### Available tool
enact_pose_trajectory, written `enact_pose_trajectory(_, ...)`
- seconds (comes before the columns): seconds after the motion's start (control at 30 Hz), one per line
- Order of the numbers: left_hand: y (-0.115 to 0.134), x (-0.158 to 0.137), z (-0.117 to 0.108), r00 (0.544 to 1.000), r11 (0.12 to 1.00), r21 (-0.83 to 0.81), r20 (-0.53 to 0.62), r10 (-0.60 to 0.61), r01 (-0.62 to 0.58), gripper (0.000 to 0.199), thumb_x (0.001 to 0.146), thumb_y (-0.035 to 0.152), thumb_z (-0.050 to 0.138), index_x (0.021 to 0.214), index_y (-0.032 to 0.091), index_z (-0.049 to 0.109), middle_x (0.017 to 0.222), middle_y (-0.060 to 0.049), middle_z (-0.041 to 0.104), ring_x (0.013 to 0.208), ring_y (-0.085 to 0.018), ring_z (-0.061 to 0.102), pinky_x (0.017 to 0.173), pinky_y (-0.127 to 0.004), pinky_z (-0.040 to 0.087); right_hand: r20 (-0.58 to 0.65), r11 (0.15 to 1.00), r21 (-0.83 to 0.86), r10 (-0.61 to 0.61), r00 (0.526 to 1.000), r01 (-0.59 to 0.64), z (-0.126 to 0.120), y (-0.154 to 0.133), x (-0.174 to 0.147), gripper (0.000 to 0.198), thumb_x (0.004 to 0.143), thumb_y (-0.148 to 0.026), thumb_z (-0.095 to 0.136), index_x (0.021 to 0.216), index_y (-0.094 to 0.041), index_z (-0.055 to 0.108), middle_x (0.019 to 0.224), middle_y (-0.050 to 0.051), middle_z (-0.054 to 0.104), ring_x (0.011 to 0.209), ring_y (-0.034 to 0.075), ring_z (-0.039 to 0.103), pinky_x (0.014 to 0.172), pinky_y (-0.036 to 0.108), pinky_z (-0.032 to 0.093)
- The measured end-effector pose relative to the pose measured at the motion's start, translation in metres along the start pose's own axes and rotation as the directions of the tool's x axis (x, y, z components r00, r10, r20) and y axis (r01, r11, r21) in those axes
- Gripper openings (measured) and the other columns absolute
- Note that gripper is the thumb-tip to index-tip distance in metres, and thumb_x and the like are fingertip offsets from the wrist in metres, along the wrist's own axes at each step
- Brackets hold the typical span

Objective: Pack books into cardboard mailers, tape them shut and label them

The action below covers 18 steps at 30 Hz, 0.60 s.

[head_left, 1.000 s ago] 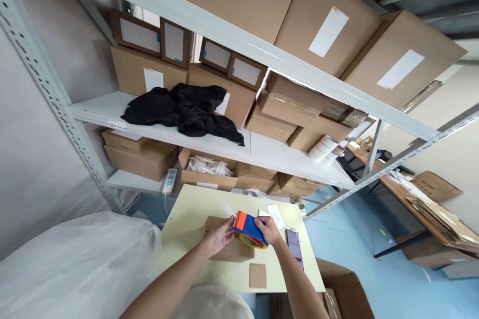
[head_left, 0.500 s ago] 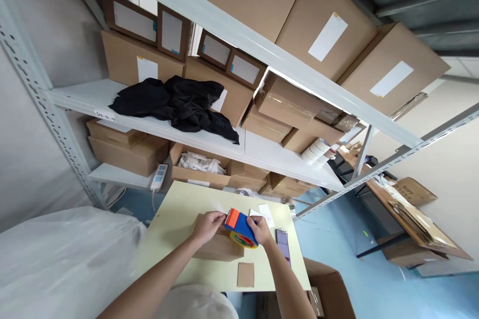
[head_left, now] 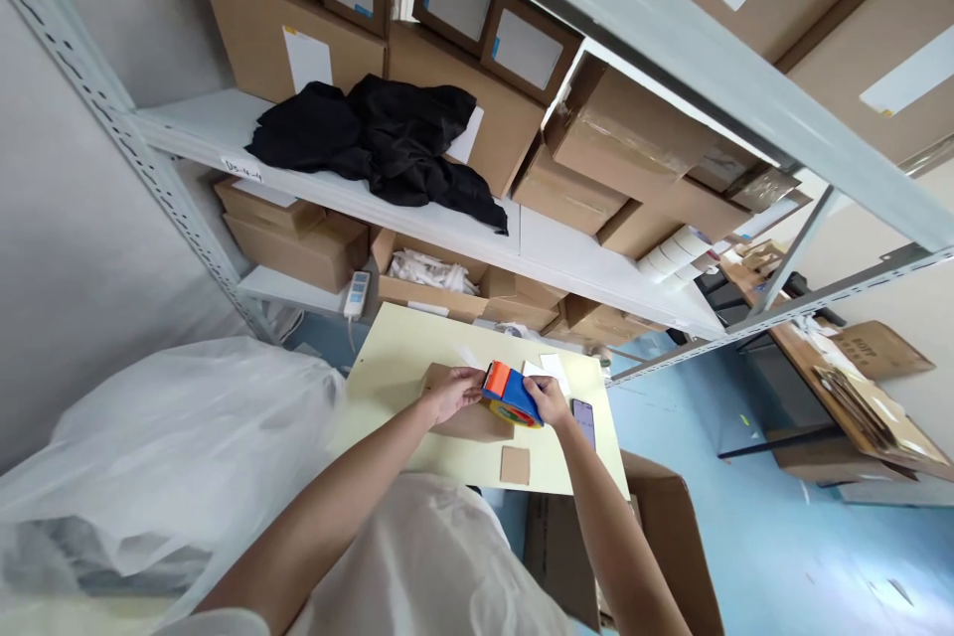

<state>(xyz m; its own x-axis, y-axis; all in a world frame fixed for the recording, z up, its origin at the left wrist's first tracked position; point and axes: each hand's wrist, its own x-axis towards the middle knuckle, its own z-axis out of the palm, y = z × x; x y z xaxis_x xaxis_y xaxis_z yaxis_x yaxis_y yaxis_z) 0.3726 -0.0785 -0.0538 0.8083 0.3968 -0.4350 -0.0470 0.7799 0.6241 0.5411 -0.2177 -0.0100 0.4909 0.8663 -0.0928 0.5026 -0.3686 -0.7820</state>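
My right hand (head_left: 549, 399) is wrapped round the back end of a blue tape dispenser (head_left: 523, 397) with an orange front and a yellow-rimmed roll. At its orange end my left hand (head_left: 454, 395) has thumb and fingers pinched together; what lies between them is too small to make out. Beneath both hands a small brown cardboard box (head_left: 477, 425) rests on the pale yellow table (head_left: 384, 368), its top partly covered by the hand and dispenser. A flat square of cardboard (head_left: 515, 465) lies near the table's front edge. Beside my right hand are a phone (head_left: 583, 422) and white papers (head_left: 556, 373).
Behind the table stands a metal shelf (head_left: 558, 243) with cardboard boxes, black cloth (head_left: 388, 139) and white tape rolls (head_left: 675, 256). White plastic sheeting (head_left: 224, 417) bulges at the left. An open carton (head_left: 671, 537) sits below the table's right edge. Another table (head_left: 842, 368) stands far right.
My view has tilted downward and shifted left, so everything appears higher and further right. Both hands remain at the tape dispenser above the box, with little other difference.
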Motion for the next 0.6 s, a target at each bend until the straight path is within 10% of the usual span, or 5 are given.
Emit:
enact_pose_trajectory(0.4, 0.007, -0.018, -0.005, 0.985, 0.991, 0.116, -0.147, 0.087, -0.07, 0.023, 0.063, 0.034, 0.072, 0.072, 0.015, 0.067, 0.076, -0.006, 0.072, 0.079, -0.018, 0.066, 0.066, -0.025, 0.044, 0.106, 0.986, -0.154, -0.041, 0.993, 0.058, -0.007, -0.032, 0.002, 0.052, 0.083, -0.059, 0.043, 0.06, -0.016, 0.06, 0.056, 0.001, 0.056, 0.053, 0.013, 0.046, 0.051, 0.025, 0.038)
enact_pose_trajectory(0.6, 0.033, -0.034, -0.061, 0.966, 0.989, 0.064, -0.214, 0.145, -0.135, 0.03, 0.061, 0.036, 0.077, 0.079, 0.013, 0.068, 0.085, -0.012, 0.073, 0.081, -0.019, 0.067, 0.07, -0.028, 0.048, 0.145, 0.953, -0.291, -0.044, 0.988, 0.085, -0.021, -0.036, -0.001, 0.048, 0.084, -0.055, 0.043, 0.068, -0.016, 0.067, 0.061, 0.003, 0.063, 0.057, 0.015, 0.052, 0.057, 0.026, 0.042)
